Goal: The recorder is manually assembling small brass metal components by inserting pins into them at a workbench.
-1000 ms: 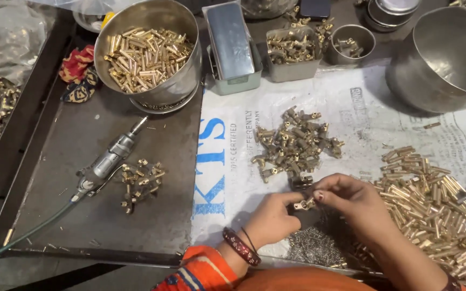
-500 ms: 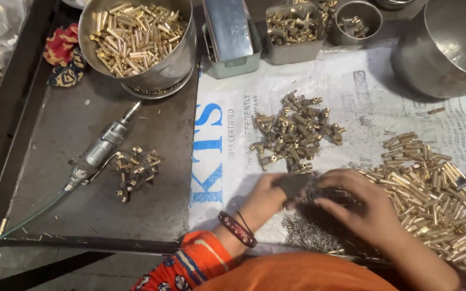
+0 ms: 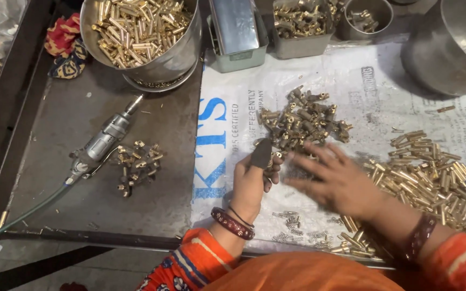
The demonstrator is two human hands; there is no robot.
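A second before, both hands were pressed close together near the person's body, working on one small brass piece between them. By this moment they had come apart. The left hand (image 3: pixel 252 180) stayed over the white printed sack (image 3: pixel 351 75) and had closed its fingers on a small brass fitting (image 3: pixel 272 160), with a dark cover over the thumb sticking up. The right hand (image 3: pixel 336 180) had let go and moved away to the right; its fingers were spread flat and empty, and it looked blurry, so it was moving fast. It was reaching over the sack toward the heap of joined brass fittings (image 3: pixel 303 119), which lay just on the far side of both hands. That change suggested one piece was nearly finished and the free hand was going for the next bit. To the right lay a big spread of shiny brass tubes (image 3: pixel 432 180), and a few small springs (image 3: pixel 292 221) sat on the near side of the sack. On the left, on the dark metal surface (image 3: pixel 55 178), a grey power screwdriver (image 3: pixel 103 144) rested beside a small heap of brass parts (image 3: pixel 136 164), and nobody touched them. A steel bowl full of brass tubes (image 3: pixel 141 29) stood at the far side.
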